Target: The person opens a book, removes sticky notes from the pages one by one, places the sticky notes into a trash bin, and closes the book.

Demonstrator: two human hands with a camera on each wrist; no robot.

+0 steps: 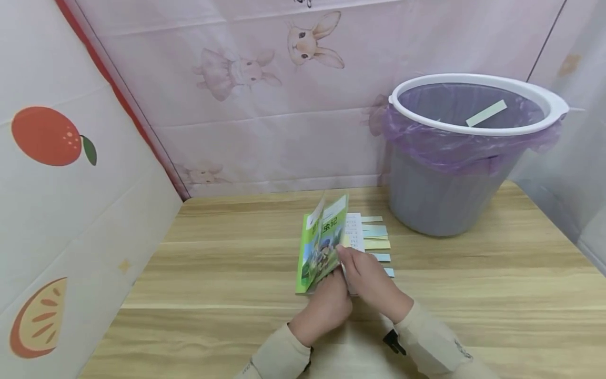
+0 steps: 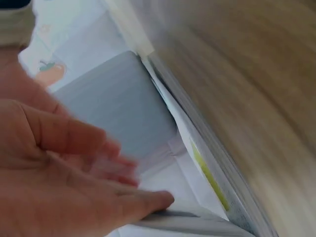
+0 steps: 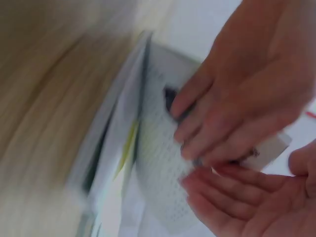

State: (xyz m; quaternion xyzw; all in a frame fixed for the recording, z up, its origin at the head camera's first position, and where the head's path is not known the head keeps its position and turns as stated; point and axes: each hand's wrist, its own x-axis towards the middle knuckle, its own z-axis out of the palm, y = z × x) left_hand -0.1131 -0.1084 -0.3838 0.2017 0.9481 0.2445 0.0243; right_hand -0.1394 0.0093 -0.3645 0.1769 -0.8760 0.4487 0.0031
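A booklet with a green illustrated cover [image 1: 324,239] lies on the wooden table, its front part raised and standing off the pages below. My left hand [image 1: 329,302] is at the lower edge of the raised part. In the right wrist view, the left hand [image 3: 247,98] has its fingers bent against a printed page [image 3: 165,163]. My right hand [image 1: 371,279] is by the cover's right edge; in the right wrist view, this hand [image 3: 252,197] has straight fingers near the left fingertips. Both wrist views are blurred. Pale strips [image 1: 377,245] stick out from the booklet's right side.
At the back right stands a grey bin [image 1: 426,184] with a white rim and a purple liner [image 1: 454,152]. A pale strip [image 1: 486,113] shows inside it. Printed curtains [image 1: 260,121] border the table [image 1: 222,279] at the back and sides.
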